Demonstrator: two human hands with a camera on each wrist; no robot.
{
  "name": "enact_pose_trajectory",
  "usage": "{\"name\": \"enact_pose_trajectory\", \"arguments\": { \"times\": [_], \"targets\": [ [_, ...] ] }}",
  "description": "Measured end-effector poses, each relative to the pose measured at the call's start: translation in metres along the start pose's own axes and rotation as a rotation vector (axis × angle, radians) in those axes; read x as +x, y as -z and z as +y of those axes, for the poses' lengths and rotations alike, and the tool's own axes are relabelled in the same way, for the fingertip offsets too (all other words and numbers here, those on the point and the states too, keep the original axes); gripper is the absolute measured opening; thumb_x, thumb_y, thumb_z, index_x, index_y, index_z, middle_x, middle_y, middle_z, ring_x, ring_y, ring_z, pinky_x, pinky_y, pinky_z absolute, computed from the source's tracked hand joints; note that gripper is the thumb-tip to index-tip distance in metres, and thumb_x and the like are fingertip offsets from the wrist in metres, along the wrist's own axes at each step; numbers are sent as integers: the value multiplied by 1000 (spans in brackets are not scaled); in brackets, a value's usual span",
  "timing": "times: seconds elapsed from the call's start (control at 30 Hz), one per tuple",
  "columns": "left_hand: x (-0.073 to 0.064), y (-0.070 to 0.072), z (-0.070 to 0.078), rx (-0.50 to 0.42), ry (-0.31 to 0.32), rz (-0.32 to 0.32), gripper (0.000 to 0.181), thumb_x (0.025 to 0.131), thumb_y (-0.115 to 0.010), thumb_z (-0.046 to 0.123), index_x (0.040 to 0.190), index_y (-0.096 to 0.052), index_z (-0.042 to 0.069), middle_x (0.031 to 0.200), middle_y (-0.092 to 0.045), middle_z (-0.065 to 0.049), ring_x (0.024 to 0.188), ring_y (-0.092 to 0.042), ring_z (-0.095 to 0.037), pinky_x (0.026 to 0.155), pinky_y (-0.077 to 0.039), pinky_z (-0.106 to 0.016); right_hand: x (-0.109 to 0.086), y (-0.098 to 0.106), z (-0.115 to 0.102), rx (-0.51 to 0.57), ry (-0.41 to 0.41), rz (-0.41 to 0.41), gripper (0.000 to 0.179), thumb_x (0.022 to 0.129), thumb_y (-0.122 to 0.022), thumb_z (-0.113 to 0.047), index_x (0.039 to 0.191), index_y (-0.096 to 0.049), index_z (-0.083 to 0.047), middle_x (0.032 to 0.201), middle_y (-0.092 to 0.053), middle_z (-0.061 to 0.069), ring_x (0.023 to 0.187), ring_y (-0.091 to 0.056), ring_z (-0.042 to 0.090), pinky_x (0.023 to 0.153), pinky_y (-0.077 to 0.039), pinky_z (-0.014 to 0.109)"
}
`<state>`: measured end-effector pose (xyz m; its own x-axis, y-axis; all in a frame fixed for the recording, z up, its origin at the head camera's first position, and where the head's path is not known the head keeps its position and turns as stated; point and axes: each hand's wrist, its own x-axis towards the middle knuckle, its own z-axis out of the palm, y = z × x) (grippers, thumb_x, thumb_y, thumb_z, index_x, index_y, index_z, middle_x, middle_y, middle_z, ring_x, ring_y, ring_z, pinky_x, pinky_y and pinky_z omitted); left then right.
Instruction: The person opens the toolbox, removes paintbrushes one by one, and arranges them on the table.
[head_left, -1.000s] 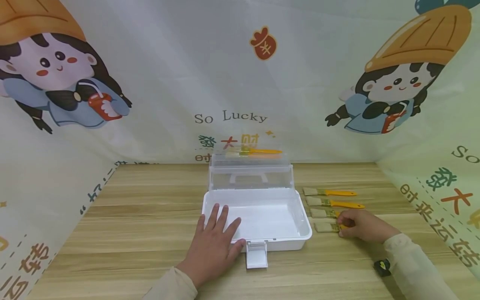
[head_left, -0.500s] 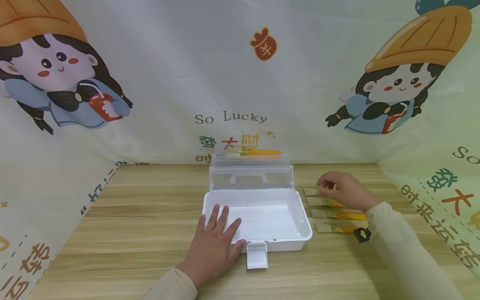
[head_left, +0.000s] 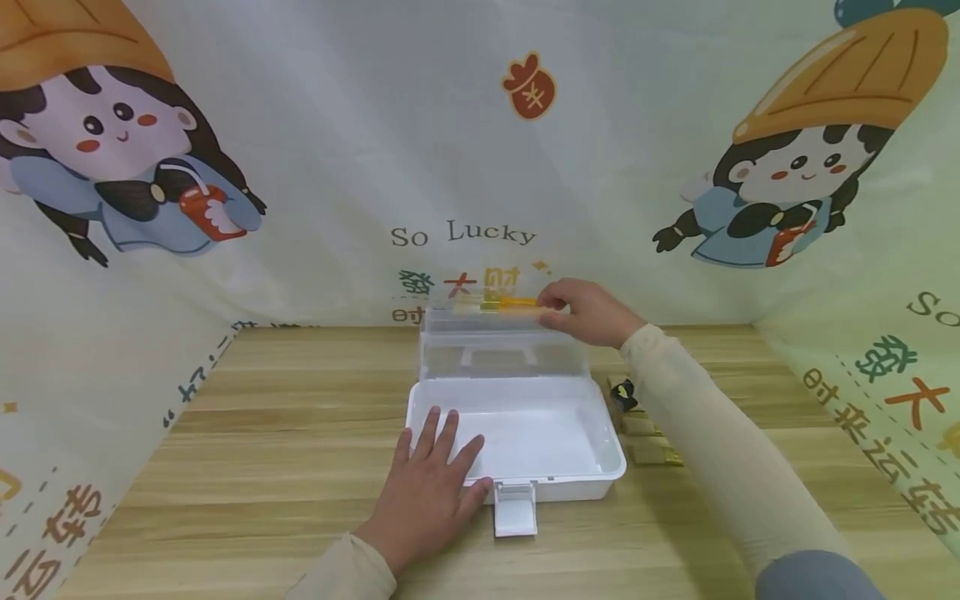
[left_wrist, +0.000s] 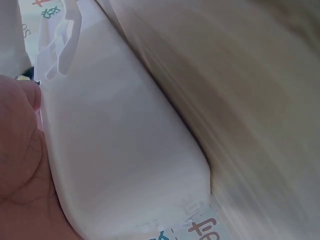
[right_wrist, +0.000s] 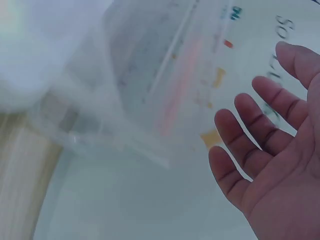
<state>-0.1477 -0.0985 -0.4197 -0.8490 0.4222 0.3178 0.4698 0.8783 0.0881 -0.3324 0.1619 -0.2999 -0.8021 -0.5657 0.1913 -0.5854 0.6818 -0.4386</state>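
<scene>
Left hand point(head_left: 427, 496), lower centre of frame: fingers straight, spread over the near left of the white box point(head_left: 577, 490). Behind, at centre, the raised clear lid point(head_left: 441, 354); a yellow-handled brush point(head_left: 495, 302) lies across its top. Judged risk: a clumsy nudge could slide the brush off or tip the lid. Right hand point(head_left: 588, 310), right of centre, at the handle's end; fingers spread, no pinch seen. Right sleeve point(head_left: 720, 442) partly blocks other brushes point(head_left: 654, 452) on the table point(head_left: 817, 408).

A yellow-handled brush point(head_left: 501, 303) tops the open lid point(head_left: 501, 341).
</scene>
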Motion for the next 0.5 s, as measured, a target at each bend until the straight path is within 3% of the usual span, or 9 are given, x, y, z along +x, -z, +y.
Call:
{"name": "enact_pose_trajectory", "arguments": {
  "times": [0.2, 0.5],
  "targets": [
    [0, 0, 0, -3, -7, -2, 51, 102, -44, 49, 139, -58, 17, 152, -40, -22, 145, -25, -43, 109, -26, -64, 31, -11, -6, -14, -24, -63, 33, 97, -64, -27, 122, -64, -4, 120, -64, 11, 111, -58, 27, 97, -45, 45],
    [-1, 0, -1, 18, -14, 3, 51, 102, -44, 49, 139, -58, 18, 152, -40, -22, 145, -26, -42, 109, -26, -64, 53, -23, -1, -11, -25, -54, 24, 95, -67, -23, 112, -68, -6, 109, -68, 7, 101, -61, 24, 91, -47, 42]
  ]
}}
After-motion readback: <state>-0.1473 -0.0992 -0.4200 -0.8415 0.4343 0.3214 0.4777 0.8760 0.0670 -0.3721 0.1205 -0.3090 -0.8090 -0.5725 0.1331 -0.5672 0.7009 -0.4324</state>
